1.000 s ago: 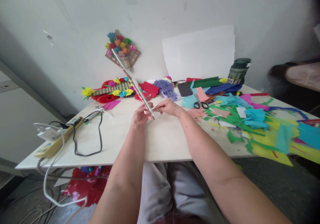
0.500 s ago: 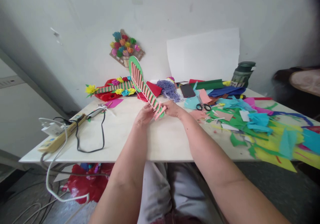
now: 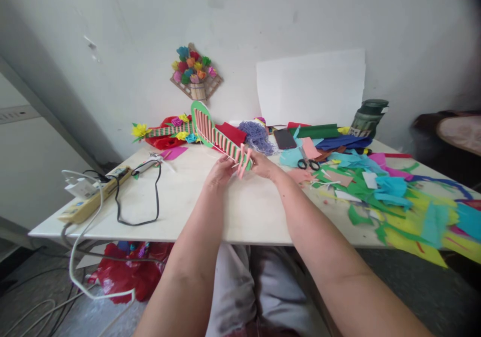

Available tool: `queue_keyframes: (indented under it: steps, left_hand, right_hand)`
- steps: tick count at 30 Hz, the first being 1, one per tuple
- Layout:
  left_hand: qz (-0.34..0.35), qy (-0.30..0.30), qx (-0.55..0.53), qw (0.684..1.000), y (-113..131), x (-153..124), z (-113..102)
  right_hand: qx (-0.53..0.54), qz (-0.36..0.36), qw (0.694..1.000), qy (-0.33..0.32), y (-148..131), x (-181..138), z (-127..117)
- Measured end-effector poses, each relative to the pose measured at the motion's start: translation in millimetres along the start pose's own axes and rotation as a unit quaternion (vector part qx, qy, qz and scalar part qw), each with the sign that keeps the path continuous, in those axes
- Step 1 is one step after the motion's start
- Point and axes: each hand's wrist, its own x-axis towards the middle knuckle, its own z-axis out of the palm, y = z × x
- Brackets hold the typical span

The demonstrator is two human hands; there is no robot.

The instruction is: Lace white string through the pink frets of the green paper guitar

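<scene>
Between my hands, tilted above the table, is a long green paper craft piece (image 3: 220, 139) with a rounded far end and a row of pink rolled-paper sticks across it. A thin white string runs along its left side. My left hand (image 3: 221, 172) is closed on its near left edge. Closed on the near right edge is my right hand (image 3: 262, 165), its fingers partly hidden behind the piece. Behind it on the table lies a similar striped craft piece (image 3: 169, 130) trimmed with paper flowers.
At left sit a power strip (image 3: 90, 201) and a black cable (image 3: 158, 196). To the right are scissors (image 3: 308, 164), a phone (image 3: 284, 139), purple yarn (image 3: 255, 136), a green bottle (image 3: 369, 119) and scattered paper scraps (image 3: 406, 211). A flower decoration (image 3: 198, 91) hangs on the wall.
The green craft piece has tipped lower at its far end, so it lies flatter. Both hands keep their hold. The view has shifted slightly.
</scene>
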Motion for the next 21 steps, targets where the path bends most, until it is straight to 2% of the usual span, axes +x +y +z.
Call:
queue_keyframes:
  steps: [3,7,10,13,21]
  left_hand:
    - [-0.006,0.016,-0.006,1.0,-2.1,2.0,-2.3]
    - [-0.004,0.045,-0.009,0.999,-4.4,5.4,-4.0]
    - [0.003,0.062,-0.006,0.998,-5.0,6.4,-1.6]
    - [0.004,0.068,-0.005,0.998,-4.9,6.2,2.6]
    - [0.046,0.108,-0.006,0.993,-6.7,7.5,12.5]
  right_hand:
    - [0.064,-0.026,0.998,-0.003,-1.9,0.1,3.5]
    - [0.173,0.024,0.984,-0.035,-2.6,-2.4,7.7]
    - [0.268,0.066,0.961,0.004,-2.5,-3.1,12.8]
    - [0.333,0.08,0.939,0.045,-1.4,-2.0,18.8]
    - [0.338,0.122,0.925,0.12,3.3,1.3,23.5]
